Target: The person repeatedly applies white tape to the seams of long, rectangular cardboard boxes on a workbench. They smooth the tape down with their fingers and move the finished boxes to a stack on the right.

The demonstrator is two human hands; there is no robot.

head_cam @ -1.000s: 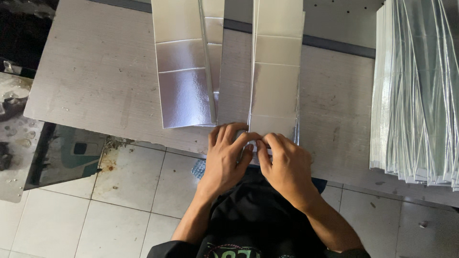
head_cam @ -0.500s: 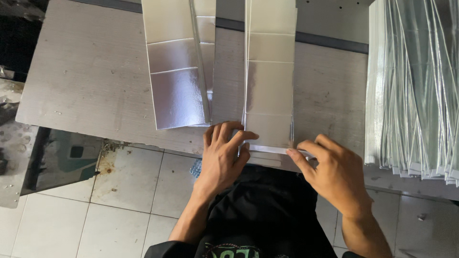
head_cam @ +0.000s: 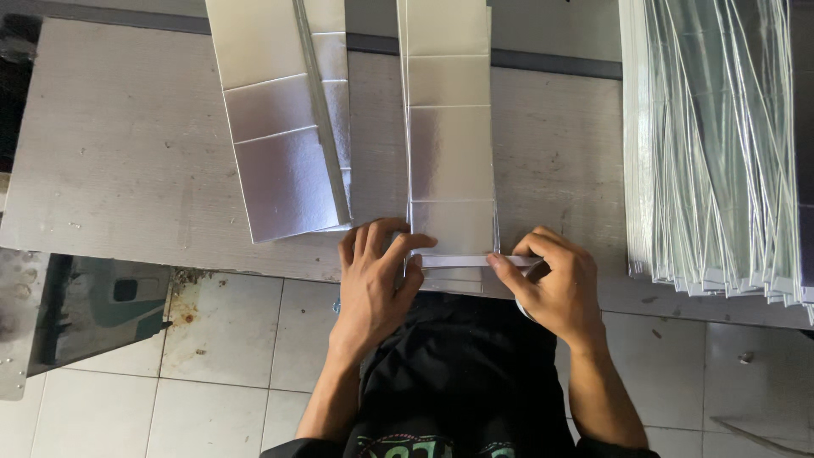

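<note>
Since the frame half a second back, my right hand [head_cam: 555,284] has drawn in toward the middle: it sat out past the right edge of the tall silver foil-faced folded sheet [head_cam: 449,144], and now its fingertips [head_cam: 500,267] rest at that sheet's lower right corner, pinching the end of the narrow white strip of tape [head_cam: 458,261] that runs across the sheet's near end. A full second ago both hands were bunched together at the centre, so the right one has gone out and come partway back. My left hand [head_cam: 377,276] has hardly shifted; it lies flat with fingers spread on the lower left corner, pressing the sheet and the strip's left end down on the grey worn board worktop [head_cam: 127,170]. The relation that counts: the strip lies crosswise, left to right, between my two hands, while the sheet's long axis runs straight away from me up the table. Both hands touch the strip, the left at one end, the right at the other, so neither is nearer. The right thumb and forefinger are closed on the tape end; behind the palm there seems to be a roll, though I cannot tell for sure. A second silver sheet, angled [head_cam: 284,136], lies to the left, apart from it, and a thick stack of silver sheets [head_cam: 712,144] stands well off to the right
</note>
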